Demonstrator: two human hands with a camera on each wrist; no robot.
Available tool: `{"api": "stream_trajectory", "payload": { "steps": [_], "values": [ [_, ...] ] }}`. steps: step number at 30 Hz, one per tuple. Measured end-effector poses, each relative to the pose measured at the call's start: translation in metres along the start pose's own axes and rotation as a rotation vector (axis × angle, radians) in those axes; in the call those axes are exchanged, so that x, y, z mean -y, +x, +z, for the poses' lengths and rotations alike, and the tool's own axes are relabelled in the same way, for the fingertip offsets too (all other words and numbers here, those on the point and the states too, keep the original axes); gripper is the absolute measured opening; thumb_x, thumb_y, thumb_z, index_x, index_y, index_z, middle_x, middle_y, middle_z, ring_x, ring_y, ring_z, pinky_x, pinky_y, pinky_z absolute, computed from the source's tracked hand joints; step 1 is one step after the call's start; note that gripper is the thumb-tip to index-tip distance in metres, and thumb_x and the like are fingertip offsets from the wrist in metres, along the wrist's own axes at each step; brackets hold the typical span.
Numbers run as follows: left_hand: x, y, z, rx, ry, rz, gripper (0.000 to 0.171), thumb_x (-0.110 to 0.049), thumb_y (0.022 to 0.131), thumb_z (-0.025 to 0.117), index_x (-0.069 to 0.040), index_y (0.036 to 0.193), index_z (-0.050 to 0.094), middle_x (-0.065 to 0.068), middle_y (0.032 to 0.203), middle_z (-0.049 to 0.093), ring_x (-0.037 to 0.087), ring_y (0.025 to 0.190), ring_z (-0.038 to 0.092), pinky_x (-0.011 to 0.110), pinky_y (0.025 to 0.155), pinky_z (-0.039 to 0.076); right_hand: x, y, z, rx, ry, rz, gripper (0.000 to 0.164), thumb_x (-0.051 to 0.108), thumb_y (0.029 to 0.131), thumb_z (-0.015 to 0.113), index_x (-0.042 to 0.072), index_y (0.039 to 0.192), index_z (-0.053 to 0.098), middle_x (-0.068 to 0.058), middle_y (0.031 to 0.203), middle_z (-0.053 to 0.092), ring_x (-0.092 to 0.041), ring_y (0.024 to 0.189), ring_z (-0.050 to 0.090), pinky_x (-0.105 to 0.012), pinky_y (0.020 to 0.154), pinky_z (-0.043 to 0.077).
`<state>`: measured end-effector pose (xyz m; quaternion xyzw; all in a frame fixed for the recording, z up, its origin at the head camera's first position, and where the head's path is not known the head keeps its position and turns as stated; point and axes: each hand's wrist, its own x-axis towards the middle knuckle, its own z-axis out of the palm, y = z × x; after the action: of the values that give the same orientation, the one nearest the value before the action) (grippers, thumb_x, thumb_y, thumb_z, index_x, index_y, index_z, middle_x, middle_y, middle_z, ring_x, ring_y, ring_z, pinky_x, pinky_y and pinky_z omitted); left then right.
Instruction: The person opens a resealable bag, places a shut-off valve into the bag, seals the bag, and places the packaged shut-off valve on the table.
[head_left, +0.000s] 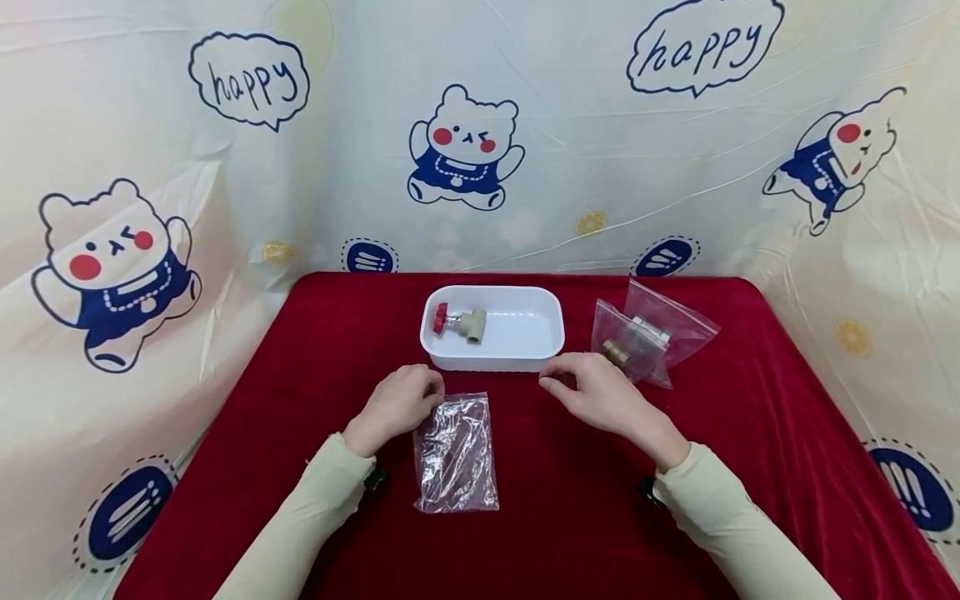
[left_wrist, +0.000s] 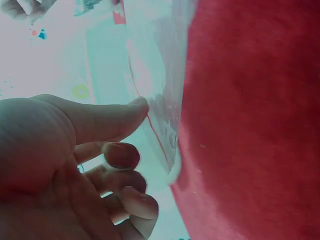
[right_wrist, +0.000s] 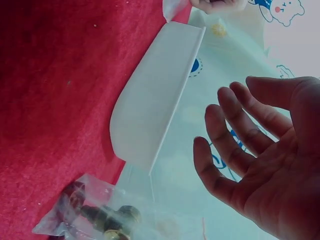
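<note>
My left hand (head_left: 401,404) pinches the top corner of a clear zip bag (head_left: 456,458), which looks flat and bears no visible contents. In the left wrist view the thumb (left_wrist: 135,109) lies at the red seal line of the zip bag (left_wrist: 160,65), with the other fingers curled below. My right hand (head_left: 600,392) hovers by the front right corner of a white tray (head_left: 525,329), fingers loosely bent and holding nothing. Inside the tray's left part lies a valve (head_left: 472,323) with a beige tee body and a red handle.
Right of the tray, two clear zip bags overlap; one holds a brass fitting (head_left: 615,353), the other a silvery metal part (head_left: 651,330). The right wrist view shows the bagged brass fitting (right_wrist: 117,220) close to the tray's end. A red cloth (head_left: 337,333) covers the table; a printed curtain (head_left: 570,167) surrounds it.
</note>
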<state>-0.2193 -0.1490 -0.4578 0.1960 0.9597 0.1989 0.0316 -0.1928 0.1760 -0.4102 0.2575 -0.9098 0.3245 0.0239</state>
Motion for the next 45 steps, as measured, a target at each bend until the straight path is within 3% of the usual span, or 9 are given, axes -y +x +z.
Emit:
{"api": "stream_trajectory", "payload": {
  "steps": [6,11,16,21,27,36,45],
  "values": [
    [-0.017,0.004,-0.006,-0.01,-0.031,0.016,0.012,-0.012,0.097,0.076,-0.018,0.088,0.072,-0.006,0.069,0.059,0.014,0.062,0.055,0.032,0.055,0.048,0.005,0.004,-0.001,0.04,0.01,-0.013,0.009,0.018,0.099,0.076,0.018,0.107,0.08,0.009,0.096,0.074,-0.012,0.077,0.06,-0.035,0.074,0.055],
    [-0.031,0.003,-0.008,-0.06,-0.004,0.088,0.009,-0.013,0.097,0.075,-0.019,0.092,0.071,-0.008,0.063,0.054,0.011,0.057,0.052,0.031,0.052,0.045,0.01,0.011,-0.002,0.141,0.029,-0.027,0.017,0.021,0.101,0.074,0.012,0.115,0.078,0.004,0.103,0.074,-0.013,0.085,0.062,-0.042,0.082,0.057],
    [-0.046,0.001,-0.01,-0.089,-0.011,0.161,0.008,-0.016,0.098,0.075,-0.02,0.094,0.069,-0.011,0.064,0.052,0.008,0.056,0.051,0.03,0.051,0.044,0.015,0.016,-0.001,0.238,0.046,-0.04,0.023,0.025,0.103,0.071,0.009,0.118,0.076,0.005,0.101,0.072,-0.015,0.082,0.06,-0.036,0.078,0.054],
    [-0.061,0.0,-0.016,-0.118,-0.028,0.223,0.003,-0.018,0.1,0.073,-0.015,0.1,0.072,-0.011,0.067,0.053,0.007,0.056,0.049,0.028,0.05,0.044,0.024,0.019,0.0,0.232,0.063,-0.048,0.017,0.025,0.106,0.066,0.012,0.11,0.076,0.008,0.088,0.068,-0.011,0.073,0.056,-0.032,0.07,0.051],
    [-0.078,0.003,-0.024,-0.183,-0.038,0.285,0.003,-0.018,0.101,0.071,-0.018,0.099,0.072,-0.012,0.069,0.056,0.007,0.057,0.049,0.029,0.049,0.043,0.033,0.019,-0.007,0.215,0.095,-0.039,0.016,0.024,0.109,0.061,0.015,0.101,0.071,0.008,0.07,0.049,-0.009,0.061,0.044,-0.031,0.062,0.044],
    [-0.099,0.0,-0.032,-0.275,-0.111,0.347,0.007,-0.012,0.101,0.072,-0.019,0.1,0.072,-0.011,0.077,0.061,0.006,0.064,0.052,0.028,0.056,0.046,0.041,0.013,-0.016,0.243,0.156,-0.028,0.018,0.033,0.109,0.061,0.021,0.098,0.069,0.008,0.068,0.049,-0.008,0.059,0.042,-0.029,0.059,0.041],
    [-0.104,0.0,-0.034,-0.318,-0.295,0.394,0.009,-0.008,0.101,0.071,-0.017,0.102,0.072,-0.01,0.09,0.068,0.005,0.072,0.057,0.028,0.066,0.052,0.046,0.006,-0.02,0.223,0.207,-0.044,0.02,0.033,0.111,0.056,0.019,0.103,0.067,0.006,0.068,0.048,-0.01,0.058,0.043,-0.03,0.059,0.043]
  ]
}}
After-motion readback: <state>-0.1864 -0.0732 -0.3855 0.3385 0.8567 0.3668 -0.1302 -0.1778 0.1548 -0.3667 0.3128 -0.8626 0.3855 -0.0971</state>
